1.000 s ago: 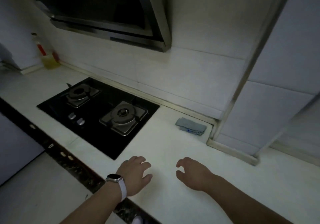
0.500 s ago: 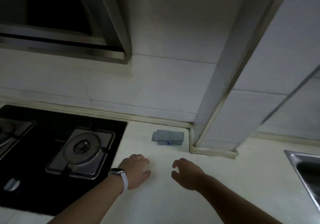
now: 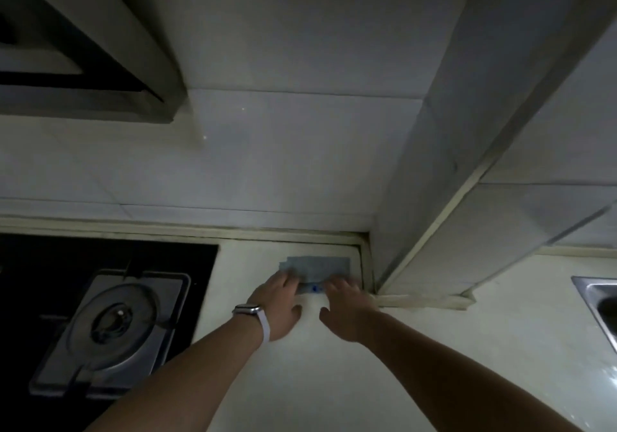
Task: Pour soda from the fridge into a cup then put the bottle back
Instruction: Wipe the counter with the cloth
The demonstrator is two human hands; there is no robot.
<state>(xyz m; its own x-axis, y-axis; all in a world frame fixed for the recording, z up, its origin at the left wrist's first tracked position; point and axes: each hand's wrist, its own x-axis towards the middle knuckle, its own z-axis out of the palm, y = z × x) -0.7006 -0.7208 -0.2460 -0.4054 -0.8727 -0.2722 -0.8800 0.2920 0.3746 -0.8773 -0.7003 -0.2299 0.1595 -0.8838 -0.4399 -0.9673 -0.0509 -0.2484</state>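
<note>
Grey folded cloth [image 3: 317,266] is lying in the counter corner against the tiled column [image 3: 434,198], and both hands are reaching onto it. The left hand [image 3: 277,301], wearing a watch [image 3: 248,309], and the right hand [image 3: 347,304] are laying stretched, uncurled fingers on its near edge, pinching nothing I can make out. Trouble is likely coming from the dimness: handling a soda bottle and cup in this light is inviting an overfill or a knock, with the gas hob [image 3: 110,324] and sink [image 3: 597,301] flanking the countertop [image 3: 334,381]. Neither the soda bottle, the cup nor the fridge is showing, so their look is going untold.
</note>
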